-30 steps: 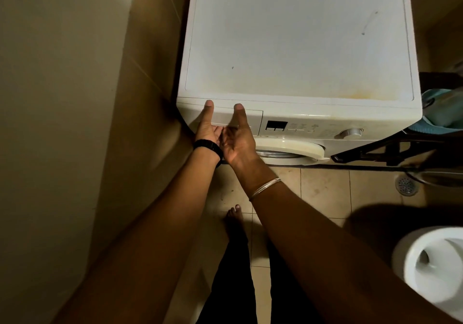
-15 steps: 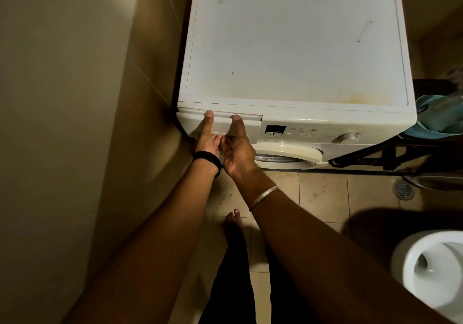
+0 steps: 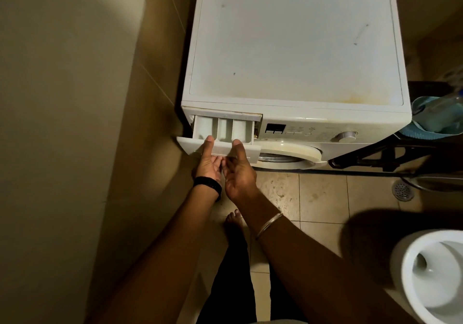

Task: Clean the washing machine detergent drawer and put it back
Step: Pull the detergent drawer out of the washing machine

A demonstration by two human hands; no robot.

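**Detergent drawer, part-drawn, both hands on front panel**

Item: detergent drawer, white, three compartments open to view. Location: upper left corner of washing machine front, partway out of its slot, rear portion hidden inside the housing. Long axis: straight out from the machine face, toward the body.

Left hand: on the left half of the drawer's front panel, thumb over the top edge, fingers tucked beneath and out of sight. Holding the panel. Black band at the wrist.

Right hand: on the middle of the same panel, thumb on top, fingers curled under. Holding the panel. Thin bangle on the forearm.

Spacing: hands just beside each other, nearly touching under the panel; neither clearly nearer to the drawer, both in contact.

Surroundings: control dial and door rim to the right of the drawer; tiled wall close on the left; toilet bowl at lower right; floor drain.

Judgement: extraction stage, cleaning not yet begun. Next pull probably along the long axis, toward the body; possible catch near the end of travel, not visible from here.
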